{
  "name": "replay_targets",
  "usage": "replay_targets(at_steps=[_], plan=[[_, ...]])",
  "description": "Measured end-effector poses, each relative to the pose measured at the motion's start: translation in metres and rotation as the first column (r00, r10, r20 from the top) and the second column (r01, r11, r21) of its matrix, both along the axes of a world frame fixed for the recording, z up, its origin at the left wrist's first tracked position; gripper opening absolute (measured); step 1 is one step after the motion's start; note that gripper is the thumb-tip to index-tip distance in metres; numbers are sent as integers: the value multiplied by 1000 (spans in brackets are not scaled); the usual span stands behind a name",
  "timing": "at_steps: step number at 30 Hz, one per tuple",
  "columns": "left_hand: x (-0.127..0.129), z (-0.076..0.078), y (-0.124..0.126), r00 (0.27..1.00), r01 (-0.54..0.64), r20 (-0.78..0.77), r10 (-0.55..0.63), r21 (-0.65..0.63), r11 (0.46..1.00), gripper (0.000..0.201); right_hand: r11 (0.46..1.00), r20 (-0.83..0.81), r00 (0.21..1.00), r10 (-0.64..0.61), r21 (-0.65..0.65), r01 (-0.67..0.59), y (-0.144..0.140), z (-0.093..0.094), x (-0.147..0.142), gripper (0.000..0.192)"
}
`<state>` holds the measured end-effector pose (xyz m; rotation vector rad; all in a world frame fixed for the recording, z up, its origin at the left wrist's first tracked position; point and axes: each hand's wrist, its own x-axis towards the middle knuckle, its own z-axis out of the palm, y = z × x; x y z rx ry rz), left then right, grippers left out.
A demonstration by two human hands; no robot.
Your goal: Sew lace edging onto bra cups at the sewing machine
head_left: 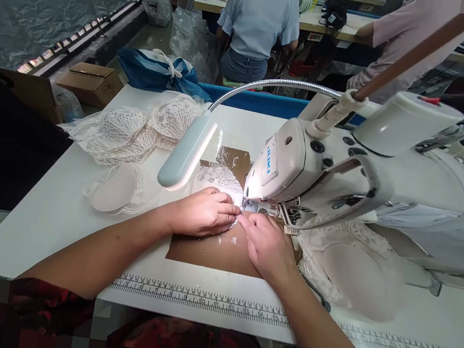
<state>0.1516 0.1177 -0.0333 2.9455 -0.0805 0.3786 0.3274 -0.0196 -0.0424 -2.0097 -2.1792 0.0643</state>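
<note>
Hands first: both are flat down on a piece of white lace (219,179) right at the needle end of the sewing machine (297,169), about the middle of the frame. The left hand (203,213) lies palm down with fingers (227,211) pressed together on the lace edge, tips pointing right toward the presser foot. The right hand (267,245) comes in from the lower right, fingers bunched and pinching the lace edge just below the foot. Fingertips of the two hands almost touch, with the seam spot between them.

The bit that matters: the lace runs up and away from the fingers, behind the machine head, so its long axis goes roughly front to back under the foot. The needle itself is hidden by the machine head, so I can't tell whether it is down. Both hands are about equally close to the foot, the left maybe a hair nearer.

Under the hands, a shiny brown sheet (212,252) is stuck on the white worktop (48,217). Writing: blue "JUKI" on the machine's face plate, and a printed ruler strip (201,299) along the near edge with small numbers, I can make out roughly 5 through 15.

Also around: a gooseneck lamp (185,153) over the lace, a heap of lace cups (134,131) at left, more padded cups (356,272) at right, and two people seated at the top of the frame.
</note>
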Motion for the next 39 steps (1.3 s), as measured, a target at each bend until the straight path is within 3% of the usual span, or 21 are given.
replay_targets(at_steps=[6, 12, 17, 25, 33, 39], plan=[[1, 2, -3, 999, -22, -30, 21, -33, 999, 31, 1000, 88, 996, -1, -6, 2, -1, 1, -2, 45], [7, 0, -17, 982, -185, -34, 183, -41, 982, 32, 994, 71, 997, -35, 104, 27, -1, -3, -1, 43], [6, -1, -15, 989, -143, -39, 141, -59, 988, 32, 989, 15, 999, -44, 141, 41, -1, -3, 0, 41], [4, -4, -9, 994, -107, -12, 107, -110, 988, 32, 993, -95, 994, 63, 107, -53, -7, -6, 3, 36], [2, 4, -9, 993, -102, -68, 98, -65, 993, 33, 992, -186, 982, 5, 126, 19, -4, -3, 2, 34], [0, 8, -5, 995, -100, -39, 94, -180, 978, 29, 989, -238, 969, 74, 141, -40, -6, -2, 4, 34]])
